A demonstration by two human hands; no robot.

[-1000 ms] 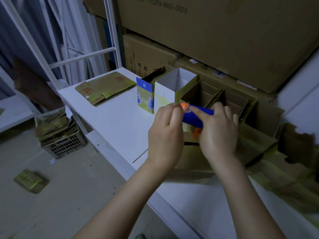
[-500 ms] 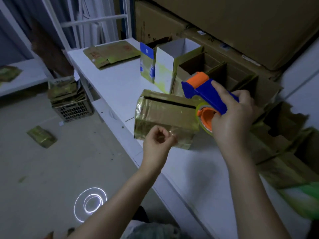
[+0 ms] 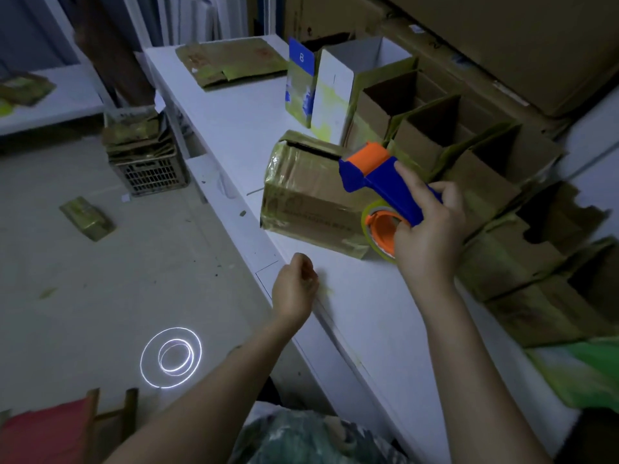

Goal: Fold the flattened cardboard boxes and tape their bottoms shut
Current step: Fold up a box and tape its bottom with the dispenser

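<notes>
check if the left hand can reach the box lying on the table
Probably yes: the left hand is just in front of the box, only bare table between them. The right hand holds the tape dispenser at its other end.

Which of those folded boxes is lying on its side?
The shiny box beside the tape dispenser; the other boxes stand upright, tops open.

Single head-worn wide-angle view, looking forward and steeply down from above the near edge of the white table (image 3: 368, 323), which runs diagonally toward upper left. Both forearms enter from the bottom edge. The left hand (image 3: 294, 289) and right hand (image 3: 432, 239) sit close to the lens, and the tape dispenser (image 3: 378, 175) is near frame centre. The floor (image 3: 100, 279) fills the left and stacked cartons (image 3: 502, 45) close off the upper right.
</notes>
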